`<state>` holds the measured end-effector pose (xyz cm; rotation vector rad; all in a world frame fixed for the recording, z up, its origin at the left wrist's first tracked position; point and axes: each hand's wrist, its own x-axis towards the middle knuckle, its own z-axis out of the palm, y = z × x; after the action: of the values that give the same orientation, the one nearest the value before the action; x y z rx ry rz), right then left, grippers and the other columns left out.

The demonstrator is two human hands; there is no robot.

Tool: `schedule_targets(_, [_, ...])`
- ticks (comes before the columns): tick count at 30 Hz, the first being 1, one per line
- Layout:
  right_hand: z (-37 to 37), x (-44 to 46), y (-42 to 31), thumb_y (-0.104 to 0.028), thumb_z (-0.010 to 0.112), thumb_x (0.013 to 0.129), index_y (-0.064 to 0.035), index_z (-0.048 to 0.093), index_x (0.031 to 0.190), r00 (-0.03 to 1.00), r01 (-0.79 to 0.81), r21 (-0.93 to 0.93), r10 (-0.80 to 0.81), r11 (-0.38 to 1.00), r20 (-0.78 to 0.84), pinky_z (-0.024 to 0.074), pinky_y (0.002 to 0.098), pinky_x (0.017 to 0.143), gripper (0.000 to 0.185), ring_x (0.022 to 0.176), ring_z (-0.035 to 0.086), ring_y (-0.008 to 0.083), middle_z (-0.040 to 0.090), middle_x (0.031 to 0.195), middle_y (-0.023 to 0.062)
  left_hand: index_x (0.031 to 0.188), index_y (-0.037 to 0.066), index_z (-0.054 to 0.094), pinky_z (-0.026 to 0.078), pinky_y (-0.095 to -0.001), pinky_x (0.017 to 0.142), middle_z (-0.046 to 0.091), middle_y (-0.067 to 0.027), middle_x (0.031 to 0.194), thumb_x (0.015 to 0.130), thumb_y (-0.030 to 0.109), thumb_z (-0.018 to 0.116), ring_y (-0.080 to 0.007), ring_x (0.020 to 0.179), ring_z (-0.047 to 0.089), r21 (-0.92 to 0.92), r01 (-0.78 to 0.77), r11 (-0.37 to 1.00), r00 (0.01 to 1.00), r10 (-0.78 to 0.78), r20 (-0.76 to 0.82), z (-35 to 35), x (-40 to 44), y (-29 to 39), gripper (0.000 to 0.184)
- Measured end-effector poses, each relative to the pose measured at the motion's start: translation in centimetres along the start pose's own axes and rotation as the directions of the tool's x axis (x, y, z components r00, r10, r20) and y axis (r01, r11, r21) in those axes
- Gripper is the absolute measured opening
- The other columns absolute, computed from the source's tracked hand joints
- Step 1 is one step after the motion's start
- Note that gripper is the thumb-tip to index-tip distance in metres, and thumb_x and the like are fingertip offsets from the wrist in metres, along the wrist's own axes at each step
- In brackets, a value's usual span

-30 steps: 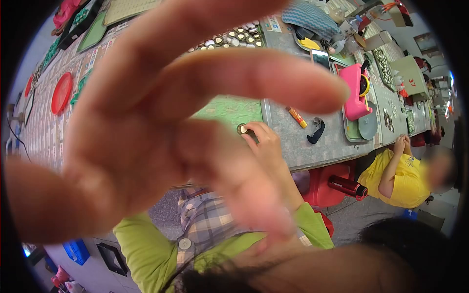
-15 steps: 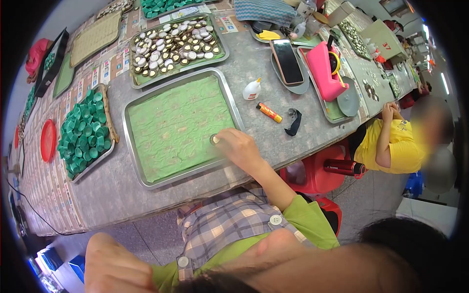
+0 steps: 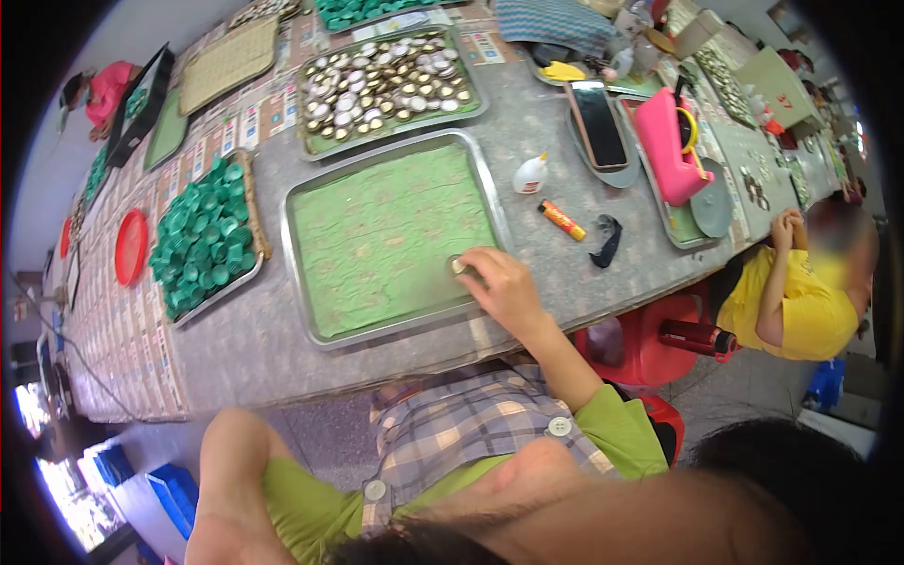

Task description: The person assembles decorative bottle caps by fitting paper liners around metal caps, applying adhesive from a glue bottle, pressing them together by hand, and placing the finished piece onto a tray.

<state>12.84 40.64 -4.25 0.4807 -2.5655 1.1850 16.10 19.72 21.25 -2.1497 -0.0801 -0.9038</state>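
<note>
My right hand [image 3: 504, 287] is over the right side of a metal tray [image 3: 403, 334] lined with crinkled green material [image 3: 386, 240]. Its thumb and index finger pinch a small round disc [image 3: 459, 266] with a dark rim and pale centre. My left forearm is bent at the lower left edge, and the left hand itself is out of view. Behind the green-lined tray, a second tray [image 3: 330, 149] holds several similar round pieces [image 3: 391, 85].
Green cups [image 3: 202, 231] fill a tray on the left, near a red dish [image 3: 131, 247]. To the right are a glue bottle [image 3: 531, 175], a glue stick [image 3: 562, 220], a dark strap [image 3: 608, 241], a phone [image 3: 597, 127] and a pink holder [image 3: 667, 146]. A person in yellow [image 3: 789, 297] sits at far right.
My left hand, large and open before the camera a second ago, has left the view, uncovering the table. My right hand still pinches a disc over the tray. The whole view has shifted.
</note>
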Motion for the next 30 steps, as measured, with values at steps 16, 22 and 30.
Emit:
schedule_targets(16, [-1.8, -0.4, -1.9, -0.007, 0.067, 0.066, -0.0040, 0.058, 0.087, 0.986, 0.051, 0.172, -0.022, 0.984, -0.168, 0.0470, 0.0298, 0.066, 0.023, 0.080, 0.059, 0.0248, 0.060, 0.089, 0.0104, 0.077, 0.008, 0.054, 0.040, -0.0346, 0.057, 0.052, 0.0012, 0.067, 0.067, 0.019, 0.065, -0.0149, 0.065, 0.048, 0.609, 0.633, -0.478, -0.372, -0.878, -0.302, 8.4, -10.4, 11.7, 0.018])
schedule_targets(22, [-1.8, -1.2, -2.9, -0.005, 0.068, 0.064, -0.0035, 0.058, 0.088, 0.989, 0.089, 0.219, -0.061, 0.972, -0.132, 0.0474, 0.0291, 0.065, 0.026, 0.079, 0.059, 0.0245, 0.060, 0.090, 0.0112, 0.123, 0.004, 0.039, 0.034, -0.0309, 0.090, 0.042, -0.0089, 0.120, 0.071, 0.015, 0.065, -0.0200, 0.109, 0.041, -0.538, 0.686, -0.490, -0.712, -0.604, -0.357, 14.2, -17.7, 13.0, 0.059])
schedule_targets(30, [-1.2, -1.7, -3.2, -0.005, 0.069, 0.063, -0.0035, 0.058, 0.087, 0.986, 0.129, 0.171, -0.108, 0.977, -0.128, 0.0474, 0.0290, 0.062, 0.026, 0.077, 0.059, 0.0241, 0.060, 0.090, 0.0109, 0.116, 0.004, 0.047, 0.038, -0.0293, 0.085, 0.044, -0.0089, 0.116, 0.072, 0.009, 0.062, -0.0180, 0.104, 0.044, -0.704, 0.578, -0.414, -0.774, -0.550, -0.312, 14.5, -18.1, 13.4, 0.046])
